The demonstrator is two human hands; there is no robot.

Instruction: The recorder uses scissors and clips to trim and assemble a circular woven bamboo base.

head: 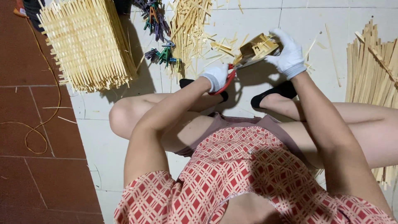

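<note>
The left hand (216, 77), in a white glove, is clenched around the red handles of a pair of scissors (230, 74), blades pointing at a small woven bamboo piece (257, 47). The right hand (287, 52), also gloved, grips that piece from its far side, holding it above the pale floor tiles (103, 137). Loose bamboo strips (188, 29) lie scattered just beyond. A large woven bamboo panel (87, 41) sits at upper left, with coloured clips (159, 29) between it and the strips. Flat bamboo slats (373, 68) lie stacked at the right.

Tiled floor (103, 137), pale and red
Woven bamboo stack (87, 41) top-left corner; clothespins (159, 25), loose strips (188, 29) top edge; strip pile (373, 66) right edge
</note>
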